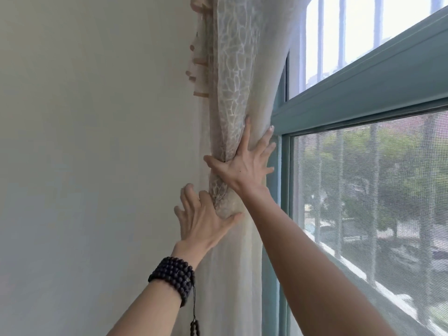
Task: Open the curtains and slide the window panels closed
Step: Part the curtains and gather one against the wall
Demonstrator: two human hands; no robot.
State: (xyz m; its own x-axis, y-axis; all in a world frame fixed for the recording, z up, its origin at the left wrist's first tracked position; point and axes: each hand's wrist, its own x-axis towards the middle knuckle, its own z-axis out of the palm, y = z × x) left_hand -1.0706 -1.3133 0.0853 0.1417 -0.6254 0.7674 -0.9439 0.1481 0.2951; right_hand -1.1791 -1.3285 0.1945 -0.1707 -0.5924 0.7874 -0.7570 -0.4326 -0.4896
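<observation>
Hands both flat and spread on the bunched curtain (232, 132): right hand (244, 166) higher, left hand (203, 219) at its 7 o'clock, neither clenched. Curtain's long axis runs 12-to-6 against the wall (97, 141); window panel (375, 202) lies at 3 o'clock, right hand nearer.

Curtain bunched btwn wall & window

Curtain (232, 98) hangs at wall's (97, 141) right edge, window frame (363, 93) just right. Right hand (242, 166) on it, above left hand (203, 221); screen panel (375, 190) at far right.
</observation>
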